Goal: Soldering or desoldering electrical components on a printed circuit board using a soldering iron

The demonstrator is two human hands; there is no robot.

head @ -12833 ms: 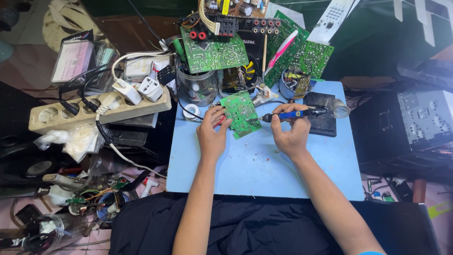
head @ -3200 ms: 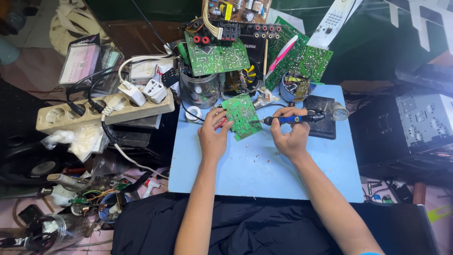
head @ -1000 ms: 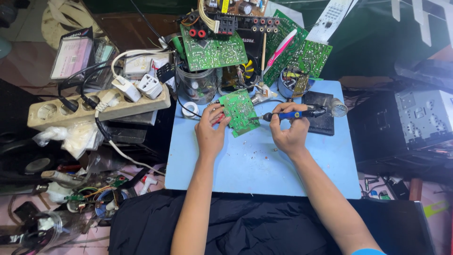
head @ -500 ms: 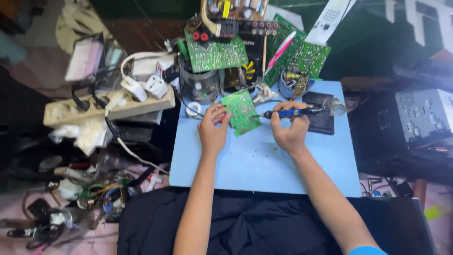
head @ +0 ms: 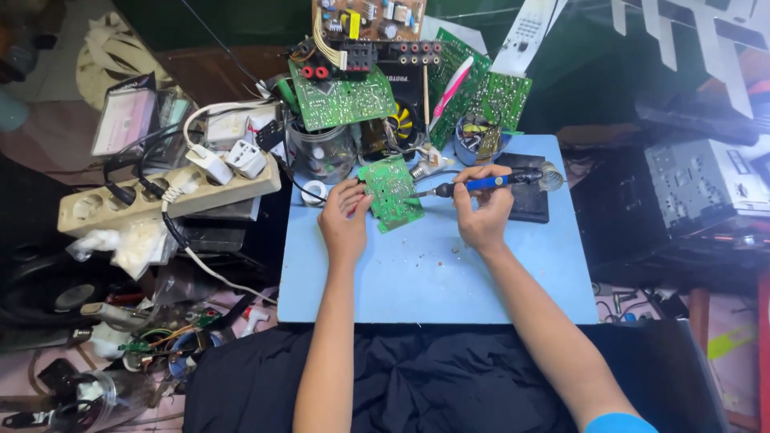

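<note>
Now, by parts:
Left hand [head: 343, 224]: fingers pinched on the left edge of a small green circuit board [head: 390, 192], a flat rectangle propped tilted on the mat.
Right hand [head: 481, 210]: closed around a soldering iron [head: 473, 185] with a blue handle, its thin metal tip touching the board's right side.
Mat [head: 433, 273]: smooth pale-blue sheet, speckled with small crumbs.
Behind: larger green boards [head: 341, 100], a clear jar [head: 325, 156].
Left: cream plastic power strip [head: 160, 204], white plugs seated.

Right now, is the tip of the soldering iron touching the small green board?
Touching. In the head view the soldering iron tip ends on the small green board, with no gap visible.
</note>
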